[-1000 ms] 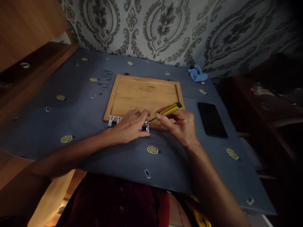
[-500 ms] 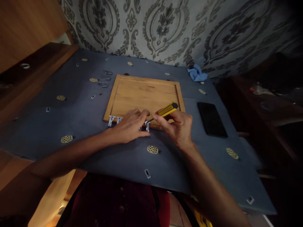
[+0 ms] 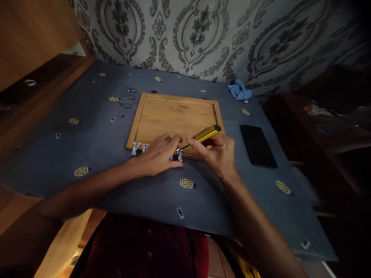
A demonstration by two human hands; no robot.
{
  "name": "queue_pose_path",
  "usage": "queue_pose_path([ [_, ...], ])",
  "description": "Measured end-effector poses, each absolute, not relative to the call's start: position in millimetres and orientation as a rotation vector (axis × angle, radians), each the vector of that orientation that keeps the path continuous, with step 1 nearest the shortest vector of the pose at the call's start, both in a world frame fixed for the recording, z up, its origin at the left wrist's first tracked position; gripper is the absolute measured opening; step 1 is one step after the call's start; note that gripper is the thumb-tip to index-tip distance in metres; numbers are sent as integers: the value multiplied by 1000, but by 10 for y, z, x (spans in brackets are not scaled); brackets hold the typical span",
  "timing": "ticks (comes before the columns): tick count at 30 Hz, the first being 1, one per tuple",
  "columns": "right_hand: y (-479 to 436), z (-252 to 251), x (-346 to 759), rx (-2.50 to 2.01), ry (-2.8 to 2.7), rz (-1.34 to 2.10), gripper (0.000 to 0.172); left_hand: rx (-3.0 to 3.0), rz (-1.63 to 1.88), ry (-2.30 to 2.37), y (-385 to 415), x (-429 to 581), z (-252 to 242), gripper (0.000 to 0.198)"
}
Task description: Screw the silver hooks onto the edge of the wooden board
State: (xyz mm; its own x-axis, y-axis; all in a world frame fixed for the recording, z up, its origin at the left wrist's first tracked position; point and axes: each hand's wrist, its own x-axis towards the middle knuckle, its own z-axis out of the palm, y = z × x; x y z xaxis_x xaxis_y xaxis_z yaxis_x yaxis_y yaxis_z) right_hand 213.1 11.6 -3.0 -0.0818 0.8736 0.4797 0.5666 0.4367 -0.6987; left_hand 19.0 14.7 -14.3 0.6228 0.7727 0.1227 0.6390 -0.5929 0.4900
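A wooden board (image 3: 174,116) lies flat on the blue cloth-covered table (image 3: 101,154). A metal bracket (image 3: 138,147) with small feet runs along the board's near edge. My left hand (image 3: 159,154) rests on that bracket, fingers curled down over it and pressing it to the board. My right hand (image 3: 218,154) pinches a yellow-and-black screwdriver (image 3: 207,133), whose tip points left and down at the bracket's right end, close to my left fingertips.
A black phone (image 3: 257,145) lies right of the board. A crumpled blue cloth (image 3: 239,90) sits at the back right by the patterned wall. Small metal rings (image 3: 127,103) and tiny parts lie left of the board. A wooden cabinet stands at the left.
My right hand has turned the screwdriver slightly, its handle shifting a little between frames. My left hand stays on the bracket. The board has not moved.
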Motion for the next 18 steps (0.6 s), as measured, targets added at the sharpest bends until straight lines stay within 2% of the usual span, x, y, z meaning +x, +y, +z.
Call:
queue_pose_path([
  [5, 83, 27, 2145, -1213, -1691, 637, 37, 2434, 432, 1132, 145, 189, -130, 51],
  [11, 31, 48, 2178, -1121, -1619, 950, 38, 2426, 450, 1137, 143, 185, -137, 49],
  [18, -27, -75, 2189, -1184, -1493, 802, 40, 2441, 427, 1149, 143, 190, -131, 53],
])
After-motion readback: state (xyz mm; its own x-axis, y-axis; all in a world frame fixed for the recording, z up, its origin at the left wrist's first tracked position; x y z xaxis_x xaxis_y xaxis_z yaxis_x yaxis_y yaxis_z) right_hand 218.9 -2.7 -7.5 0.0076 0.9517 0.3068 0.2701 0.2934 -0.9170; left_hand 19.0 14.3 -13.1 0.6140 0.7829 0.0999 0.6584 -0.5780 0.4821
